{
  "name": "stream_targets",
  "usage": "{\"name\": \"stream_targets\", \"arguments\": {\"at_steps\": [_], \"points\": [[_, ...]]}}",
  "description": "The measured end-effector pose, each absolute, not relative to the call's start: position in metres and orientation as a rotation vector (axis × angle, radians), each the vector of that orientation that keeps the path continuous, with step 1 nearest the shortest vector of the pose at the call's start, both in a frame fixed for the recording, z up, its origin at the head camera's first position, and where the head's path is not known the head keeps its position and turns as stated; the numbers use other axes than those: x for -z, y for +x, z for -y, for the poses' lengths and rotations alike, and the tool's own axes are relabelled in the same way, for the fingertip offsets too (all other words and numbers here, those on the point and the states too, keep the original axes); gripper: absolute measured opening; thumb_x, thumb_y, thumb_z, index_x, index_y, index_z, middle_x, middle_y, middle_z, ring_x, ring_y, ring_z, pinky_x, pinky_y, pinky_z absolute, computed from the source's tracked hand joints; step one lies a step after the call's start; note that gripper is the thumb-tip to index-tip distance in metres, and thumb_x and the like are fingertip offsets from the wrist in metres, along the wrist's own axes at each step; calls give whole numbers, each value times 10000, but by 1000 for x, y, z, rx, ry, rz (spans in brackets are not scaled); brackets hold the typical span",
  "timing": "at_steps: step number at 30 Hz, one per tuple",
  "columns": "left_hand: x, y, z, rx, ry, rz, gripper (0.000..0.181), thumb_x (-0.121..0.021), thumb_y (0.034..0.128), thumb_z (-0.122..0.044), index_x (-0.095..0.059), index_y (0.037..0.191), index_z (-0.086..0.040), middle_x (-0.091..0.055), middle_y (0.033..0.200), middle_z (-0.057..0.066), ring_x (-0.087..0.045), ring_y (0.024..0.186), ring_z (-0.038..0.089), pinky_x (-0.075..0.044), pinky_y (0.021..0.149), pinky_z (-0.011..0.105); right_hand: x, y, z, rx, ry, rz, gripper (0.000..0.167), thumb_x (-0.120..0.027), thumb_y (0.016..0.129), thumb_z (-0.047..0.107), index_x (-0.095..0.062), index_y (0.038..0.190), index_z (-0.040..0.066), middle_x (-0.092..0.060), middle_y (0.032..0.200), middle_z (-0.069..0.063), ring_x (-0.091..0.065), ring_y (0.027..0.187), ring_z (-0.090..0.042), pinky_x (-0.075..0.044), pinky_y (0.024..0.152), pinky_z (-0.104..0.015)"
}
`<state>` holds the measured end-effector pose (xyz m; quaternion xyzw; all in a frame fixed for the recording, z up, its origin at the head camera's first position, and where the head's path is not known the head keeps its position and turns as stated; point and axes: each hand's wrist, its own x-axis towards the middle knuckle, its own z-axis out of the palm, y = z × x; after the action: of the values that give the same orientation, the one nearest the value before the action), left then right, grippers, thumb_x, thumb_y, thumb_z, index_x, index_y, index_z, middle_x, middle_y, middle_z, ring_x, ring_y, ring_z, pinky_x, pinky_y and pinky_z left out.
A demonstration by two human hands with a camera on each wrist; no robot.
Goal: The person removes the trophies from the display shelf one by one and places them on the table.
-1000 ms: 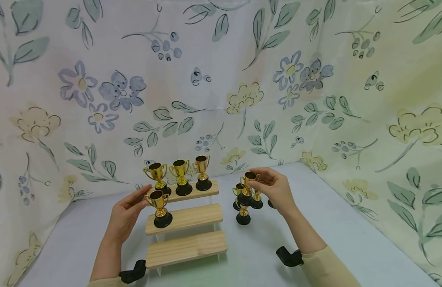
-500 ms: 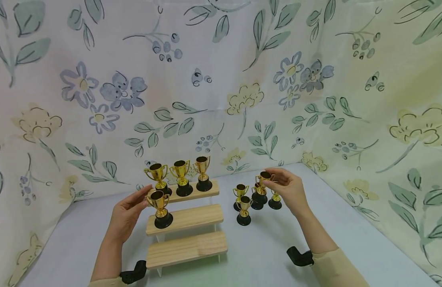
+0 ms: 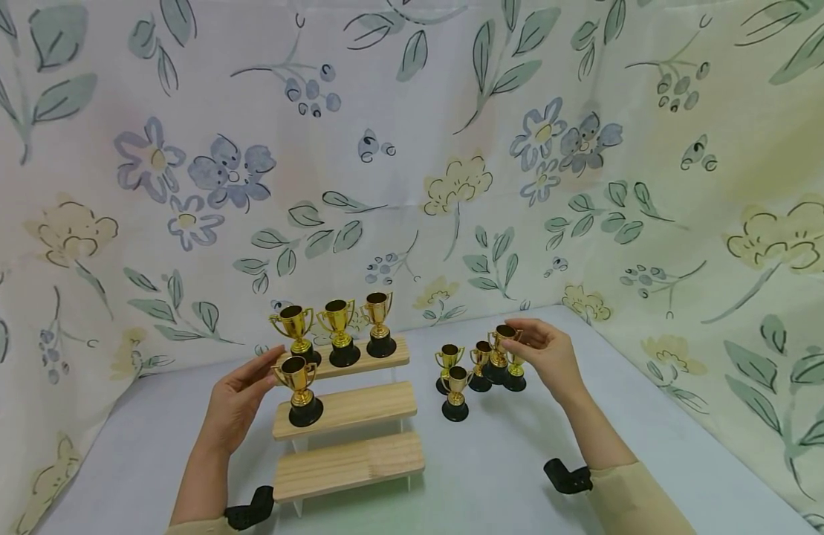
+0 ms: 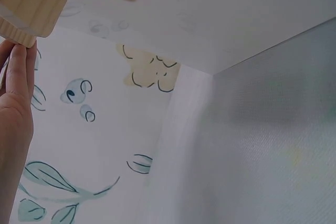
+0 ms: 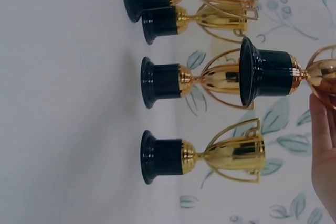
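Note:
My right hand pinches a small gold trophy with a black base. In the right wrist view that trophy hangs off the white surface, in front of several standing trophies. The fingertips of my left hand touch the left end of the stepped wooden stand's top shelf; in the left wrist view straight fingers meet the wood's edge. Three trophies stand on the top shelf, and one trophy is at the left end of the middle shelf.
The bottom shelf is bare wood. Right of the stand, several trophies stand on the white table. A floral cloth hangs behind the table and along its sides.
My right hand has carried its trophy rightward, away from the stand, past the front trophy and lately a little lower. My left hand has kept its place at the top shelf.

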<state>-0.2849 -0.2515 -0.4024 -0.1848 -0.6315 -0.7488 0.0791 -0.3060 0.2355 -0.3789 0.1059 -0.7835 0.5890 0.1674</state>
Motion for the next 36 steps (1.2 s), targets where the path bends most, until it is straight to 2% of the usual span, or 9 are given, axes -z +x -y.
{"name": "stream_targets", "arguments": {"at_steps": [6, 11, 18, 21, 27, 36], "points": [[402, -285, 251, 2253, -570, 1877, 473, -523, 974, 65, -450, 1441, 50, -656, 1294, -169, -605, 1204, -25, -471, 997, 69, 388, -308, -239, -1698, 295, 2291, 441, -763, 874, 241, -647, 1252, 46, -693, 971, 215, -672, 861, -1, -588, 776, -194], [403, -285, 252, 2240, -562, 1887, 478, -537, 972, 53, -451, 1442, 48, -654, 1292, -174, -604, 1200, -29, -472, 995, 70, 395, -310, -240, -1709, 312, 2327, 440, -773, 864, 237, -653, 1240, 42, -707, 1009, 175, -665, 856, -14, -580, 770, -200], [402, -285, 251, 2235, -570, 1889, 473, -504, 975, 84, -450, 1443, 48, -652, 1297, -174, -606, 1196, -23, -478, 989, 74, 404, -311, -241, -1684, 330, 2401, 427, -779, 856, 238, -664, 1226, 59, -720, 1131, -98, -665, 847, -31, -562, 751, -208], [402, -285, 251, 2237, -566, 1888, 473, -512, 974, 77, -454, 1442, 45, -653, 1294, -175, -606, 1196, -27, -479, 988, 73, 407, -311, -240, -1694, 354, 2423, 425, -778, 856, 235, -664, 1229, 65, -709, 1155, -167, -675, 850, -38, -564, 760, -222], [402, -285, 252, 2247, -558, 1883, 482, -565, 972, 11, -457, 1441, 41, -654, 1296, -171, -604, 1207, -25, -481, 996, 83, 412, -312, -238, -1720, 385, 2443, 425, -782, 849, 226, -665, 1224, 62, -693, 1188, -209, -690, 873, -26, -575, 768, -244], [403, -285, 252, 2247, -573, 1873, 473, -514, 970, 85, -453, 1438, 52, -656, 1296, -167, -607, 1204, -22, -482, 990, 77, 417, -312, -236, -1756, 401, 2485, 432, -786, 843, 230, -656, 1209, 41, -656, 1242, -216, -688, 896, -17, -585, 780, -245]]}}
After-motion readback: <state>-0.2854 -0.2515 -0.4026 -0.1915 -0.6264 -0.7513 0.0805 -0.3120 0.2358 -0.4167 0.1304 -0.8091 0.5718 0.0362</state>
